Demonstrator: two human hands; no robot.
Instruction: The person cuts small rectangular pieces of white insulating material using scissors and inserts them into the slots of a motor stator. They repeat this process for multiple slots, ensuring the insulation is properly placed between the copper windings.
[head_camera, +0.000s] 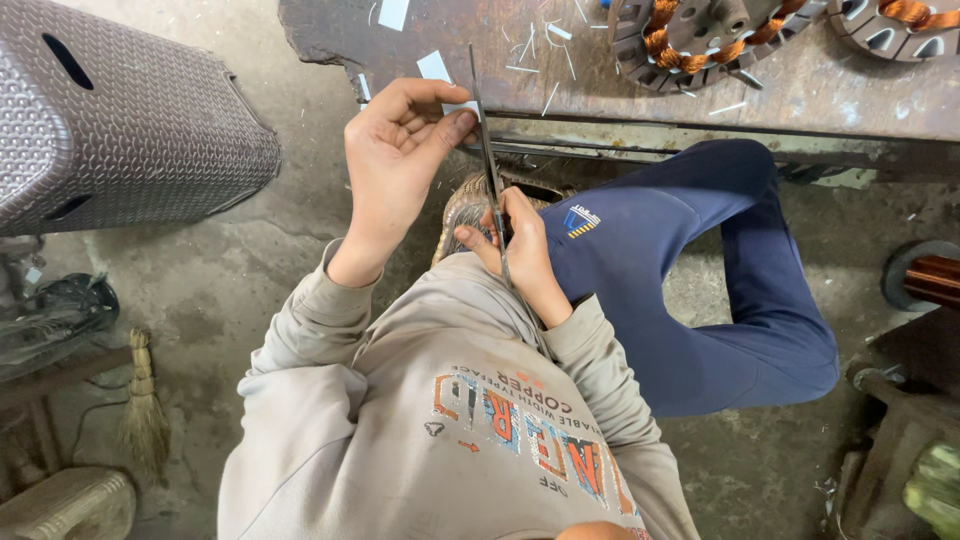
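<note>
1. The place looks like a workshop with a rough grey concrete floor (250, 270). At the top runs a worn, dirty metal bench (820, 100), strewn with thin white paper slivers (548, 98).
2. On the bench lie two round grey motor stators wound with orange copper wire (690, 40), one cut off by the picture edge.
3. The left hand (395, 160) is raised before the bench edge. Its fingers (445, 130) are pinched narrow on a small white paper strip (462, 107).
4. The right hand (520, 250) is closed around the handles of long, slim metal scissors (488, 150). The blades point up toward the bench and meet the strip just beside the left fingertips.
5. The step in hand appears to be the trimming of the strip. I judge the next move needs a steady pinch and blades kept away from the fingertips, because they are very near.
6. To the left stands a textured brown plastic stool (120, 120); lower left lies a small straw broom (145, 410).
</note>
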